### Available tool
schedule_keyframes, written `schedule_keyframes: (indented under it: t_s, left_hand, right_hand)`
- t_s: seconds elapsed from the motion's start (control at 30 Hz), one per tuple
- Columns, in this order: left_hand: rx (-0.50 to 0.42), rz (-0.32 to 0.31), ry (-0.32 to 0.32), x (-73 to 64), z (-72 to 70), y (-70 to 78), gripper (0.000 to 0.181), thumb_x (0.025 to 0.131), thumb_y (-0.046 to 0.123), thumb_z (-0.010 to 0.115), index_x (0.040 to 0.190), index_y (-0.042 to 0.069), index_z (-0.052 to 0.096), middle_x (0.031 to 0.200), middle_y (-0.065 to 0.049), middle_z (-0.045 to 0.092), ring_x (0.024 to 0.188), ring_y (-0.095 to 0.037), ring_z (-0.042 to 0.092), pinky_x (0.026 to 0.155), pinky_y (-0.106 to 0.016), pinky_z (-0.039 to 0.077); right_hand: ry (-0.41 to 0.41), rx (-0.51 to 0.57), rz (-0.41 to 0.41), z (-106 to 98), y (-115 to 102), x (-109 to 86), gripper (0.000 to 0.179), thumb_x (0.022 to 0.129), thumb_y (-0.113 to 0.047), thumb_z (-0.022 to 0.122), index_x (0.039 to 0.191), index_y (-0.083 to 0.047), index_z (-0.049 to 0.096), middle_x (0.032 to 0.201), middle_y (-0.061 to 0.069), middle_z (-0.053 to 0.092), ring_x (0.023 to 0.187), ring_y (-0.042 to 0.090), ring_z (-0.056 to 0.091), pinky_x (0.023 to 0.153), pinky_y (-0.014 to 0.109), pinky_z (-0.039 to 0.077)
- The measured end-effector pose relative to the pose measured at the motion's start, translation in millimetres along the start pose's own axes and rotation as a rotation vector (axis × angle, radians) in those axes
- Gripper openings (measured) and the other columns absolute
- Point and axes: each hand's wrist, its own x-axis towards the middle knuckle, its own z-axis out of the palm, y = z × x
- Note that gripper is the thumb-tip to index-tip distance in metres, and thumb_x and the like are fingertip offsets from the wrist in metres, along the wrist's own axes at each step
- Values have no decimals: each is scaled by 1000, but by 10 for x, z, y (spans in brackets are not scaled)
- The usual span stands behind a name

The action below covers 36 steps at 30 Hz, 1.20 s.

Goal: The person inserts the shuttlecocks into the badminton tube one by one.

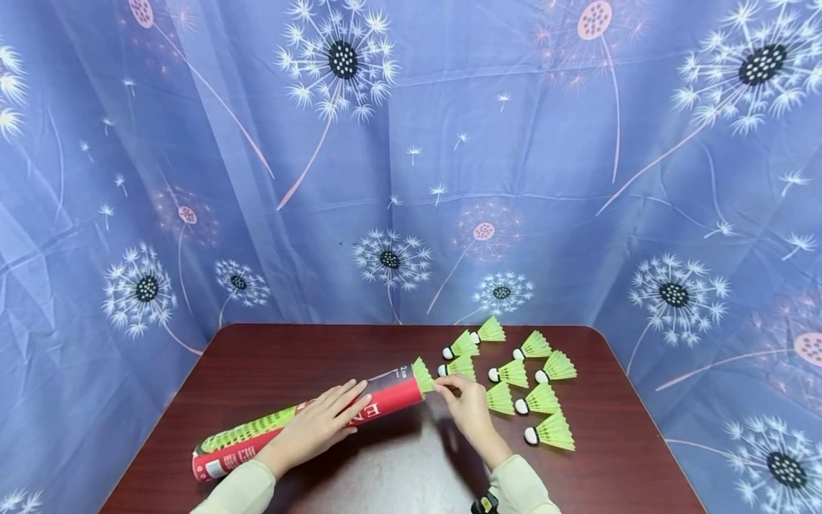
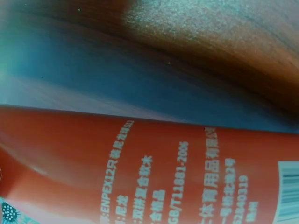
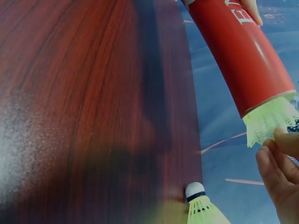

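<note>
A long red and black shuttlecock tube [image 1: 394,396] lies slantwise across the left half of the table, with yellow-green shuttlecocks pictured on its side. My left hand [image 1: 319,420] grips it around the middle, the fingers spread over the top and the thumb on the near side. From the tube's right end pokes the yellow-green skirt of a shuttlecock [image 3: 267,122]; its head is hidden inside. Thumb and forefinger of my right hand [image 1: 470,412] pinch the edge of this skirt. In the left wrist view, printed white text and a barcode show on the red tube wall [image 2: 159,172].
Several yellow-green shuttlecocks with white heads lie on the right part of the dark red table [image 1: 616,442]; one [image 1: 551,432] is nearest the front, another [image 1: 489,330] at the back edge. A blue dandelion-print curtain [image 1: 424,164] hangs around the table's back and sides.
</note>
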Motion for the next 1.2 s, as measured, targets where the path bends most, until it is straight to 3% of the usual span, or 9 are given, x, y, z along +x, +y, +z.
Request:
schedule_keyframes:
  t_s: [0.1,0.3,0.53,0.77,1.07,1.2]
  left_hand:
    - [5,1,-1,12,-4,-3,78,82,30,77,147,9,40,149,-14,39,131,-32,45,101,-44,43]
    - [9,8,5,22,2,-14,60,97,39,55,147,9,40,150,-14,39,133,-31,43,102,-45,42]
    - [6,14,22,20,5,2,56,101,41,42,146,8,41,149,-15,40,131,-33,46,100,-46,44]
    - [-1,12,17,26,-16,28,57,99,41,47,146,9,41,149,-15,40,129,-34,47,100,-45,43]
    - [-1,23,27,29,-11,30,55,102,41,40,145,8,43,147,-16,42,128,-34,48,101,-44,43]
    - [2,22,20,33,-14,19,56,99,38,51,146,9,42,148,-15,41,128,-34,48,101,-45,43]
  right_hand:
    - [-22,7,-23,11,-6,-5,9,75,4,76,81,-2,73,77,5,71,65,9,63,57,15,50]
    - [-86,15,-12,32,-39,-25,8,78,2,75,84,-4,73,80,3,69,69,10,64,59,18,53]
    - [-147,34,12,55,-38,-43,4,83,-5,73,86,-3,73,82,4,70,74,9,63,62,22,55]
    - [-145,34,-30,77,-23,-43,9,80,-1,74,85,-9,74,81,4,71,72,9,64,62,21,54]
    - [-179,-9,-56,80,-57,-41,11,77,4,74,82,-6,74,79,2,70,70,9,62,62,22,52]
    - [-190,-10,-63,69,-68,-35,13,77,6,74,82,-6,73,79,2,69,70,8,62,62,23,52]
